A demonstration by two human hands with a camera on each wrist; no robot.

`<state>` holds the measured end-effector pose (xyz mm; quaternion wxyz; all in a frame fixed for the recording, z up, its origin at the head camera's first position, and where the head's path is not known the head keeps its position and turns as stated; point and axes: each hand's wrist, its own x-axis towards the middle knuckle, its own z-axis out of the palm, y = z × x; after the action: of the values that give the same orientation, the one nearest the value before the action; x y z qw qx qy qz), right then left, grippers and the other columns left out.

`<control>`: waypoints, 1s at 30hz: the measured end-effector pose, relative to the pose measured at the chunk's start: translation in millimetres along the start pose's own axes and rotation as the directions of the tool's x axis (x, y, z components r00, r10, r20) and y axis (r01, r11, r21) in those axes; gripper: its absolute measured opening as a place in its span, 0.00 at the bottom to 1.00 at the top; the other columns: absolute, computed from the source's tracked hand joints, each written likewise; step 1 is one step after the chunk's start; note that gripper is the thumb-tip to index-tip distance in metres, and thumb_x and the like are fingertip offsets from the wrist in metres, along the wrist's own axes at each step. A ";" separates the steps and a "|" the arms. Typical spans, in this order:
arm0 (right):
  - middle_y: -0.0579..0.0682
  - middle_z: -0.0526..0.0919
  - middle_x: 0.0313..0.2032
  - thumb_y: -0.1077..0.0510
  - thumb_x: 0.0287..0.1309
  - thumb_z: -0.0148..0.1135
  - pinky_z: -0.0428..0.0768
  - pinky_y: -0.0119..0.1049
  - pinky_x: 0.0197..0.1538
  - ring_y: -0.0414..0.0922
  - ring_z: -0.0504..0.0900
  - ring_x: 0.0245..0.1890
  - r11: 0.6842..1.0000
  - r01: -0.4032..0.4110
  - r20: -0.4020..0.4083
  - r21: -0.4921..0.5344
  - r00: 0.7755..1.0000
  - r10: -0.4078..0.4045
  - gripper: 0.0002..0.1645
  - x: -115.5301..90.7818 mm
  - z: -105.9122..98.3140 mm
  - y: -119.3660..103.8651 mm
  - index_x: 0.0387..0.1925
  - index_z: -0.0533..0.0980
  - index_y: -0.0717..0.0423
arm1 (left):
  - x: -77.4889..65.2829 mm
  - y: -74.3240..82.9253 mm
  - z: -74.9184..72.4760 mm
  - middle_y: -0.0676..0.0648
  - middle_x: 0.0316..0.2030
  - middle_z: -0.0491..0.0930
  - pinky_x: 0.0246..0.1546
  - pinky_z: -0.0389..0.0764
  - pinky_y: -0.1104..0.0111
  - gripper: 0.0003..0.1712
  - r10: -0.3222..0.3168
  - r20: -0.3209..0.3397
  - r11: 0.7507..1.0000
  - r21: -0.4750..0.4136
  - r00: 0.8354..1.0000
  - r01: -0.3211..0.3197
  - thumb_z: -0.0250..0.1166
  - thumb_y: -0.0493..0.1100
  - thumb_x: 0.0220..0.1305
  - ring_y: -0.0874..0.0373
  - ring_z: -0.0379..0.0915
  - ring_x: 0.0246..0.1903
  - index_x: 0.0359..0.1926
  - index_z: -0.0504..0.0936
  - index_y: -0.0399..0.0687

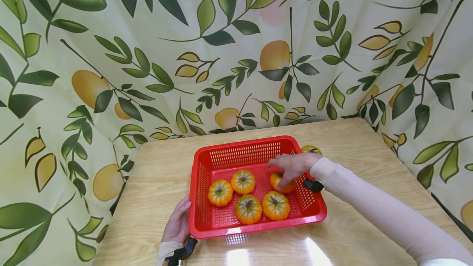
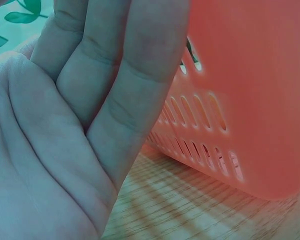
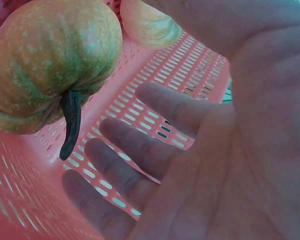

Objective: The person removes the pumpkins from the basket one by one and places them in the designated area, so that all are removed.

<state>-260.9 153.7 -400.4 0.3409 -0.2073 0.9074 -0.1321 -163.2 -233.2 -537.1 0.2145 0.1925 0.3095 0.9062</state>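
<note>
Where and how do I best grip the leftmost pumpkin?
Probably from above: grip the leftmost pumpkin by its rounded body, across the near and far sides, rather than by the stem. It sits stem-up, with the red basket's wall to its left and two pumpkins close on its right.

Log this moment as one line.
left hand: open, against or beside red basket | right hand: open, over pumpkin inside | four other pumpkins inside | one pumpkin outside
</note>
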 end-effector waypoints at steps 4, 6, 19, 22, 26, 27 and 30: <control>0.55 0.63 0.75 0.43 0.50 0.76 0.65 0.68 0.70 0.58 0.61 0.74 1.000 -0.009 -0.002 -0.022 1.000 0.009 0.48 2.3 0.9 1.9 0.71 0.67 0.40 | 0.1 0.3 -0.3 0.47 0.53 0.86 0.56 0.81 0.70 0.28 0.003 -0.008 1.000 -0.001 1.000 -0.003 0.34 0.32 0.76 0.60 0.84 0.51 0.62 0.77 0.43; 0.55 0.64 0.74 0.43 0.50 0.76 0.63 0.67 0.71 0.58 0.62 0.74 0.999 -0.024 0.006 -0.026 1.000 0.025 0.49 3.2 2.3 2.7 0.72 0.67 0.41 | 0.1 0.4 0.3 0.47 0.53 0.86 0.56 0.81 0.70 0.28 -0.001 -0.013 1.000 -0.003 1.000 0.000 0.34 0.32 0.76 0.60 0.84 0.51 0.63 0.77 0.43; 0.45 0.78 0.54 0.51 0.49 0.76 0.73 0.52 0.66 0.47 0.74 0.55 1.000 0.013 0.052 -0.016 0.999 -0.012 0.35 9.6 3.4 1.8 0.60 0.74 0.42 | 3.0 2.6 1.3 0.48 0.53 0.86 0.56 0.81 0.70 0.26 0.005 -0.021 1.000 0.018 1.000 -0.004 0.36 0.33 0.76 0.60 0.84 0.51 0.62 0.77 0.44; 0.47 0.77 0.55 0.49 0.49 0.76 0.73 0.52 0.66 0.47 0.74 0.55 0.999 0.024 0.040 -0.047 0.999 -0.022 0.35 11.4 4.3 2.6 0.59 0.74 0.41 | 3.3 2.0 0.4 0.47 0.54 0.86 0.56 0.81 0.69 0.26 0.009 -0.002 1.000 -0.006 1.000 -0.009 0.36 0.33 0.76 0.59 0.84 0.51 0.63 0.76 0.43; 0.54 0.70 0.66 0.48 0.49 0.76 0.71 0.57 0.68 0.52 0.72 0.61 0.999 0.012 0.026 -0.040 1.000 -0.011 0.37 11.5 5.9 2.7 0.62 0.74 0.40 | 2.7 0.7 -0.5 0.47 0.54 0.86 0.57 0.81 0.69 0.26 0.004 0.004 1.000 -0.010 1.000 -0.004 0.37 0.33 0.76 0.60 0.83 0.52 0.63 0.76 0.43; 0.55 0.68 0.67 0.48 0.49 0.76 0.71 0.58 0.67 0.54 0.71 0.62 0.999 0.015 0.021 -0.032 1.000 -0.014 0.37 11.3 5.7 2.4 0.62 0.74 0.40 | 2.7 0.9 -0.2 0.47 0.54 0.86 0.57 0.81 0.69 0.26 0.002 0.003 1.000 -0.009 1.000 -0.002 0.37 0.33 0.76 0.60 0.83 0.52 0.63 0.76 0.43; 0.56 0.66 0.68 0.48 0.49 0.76 0.72 0.59 0.66 0.55 0.71 0.62 0.999 0.036 0.007 -0.010 0.999 -0.036 0.38 11.0 4.8 1.2 0.62 0.74 0.39 | 2.3 0.5 -0.5 0.48 0.54 0.86 0.57 0.81 0.69 0.25 0.003 -0.006 1.000 -0.006 1.000 -0.003 0.37 0.33 0.76 0.60 0.84 0.52 0.63 0.76 0.43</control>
<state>-265.6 149.1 -410.6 0.3403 -0.2258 0.9031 -0.1328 -165.5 -232.6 -536.6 0.2130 0.1896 0.3071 0.9080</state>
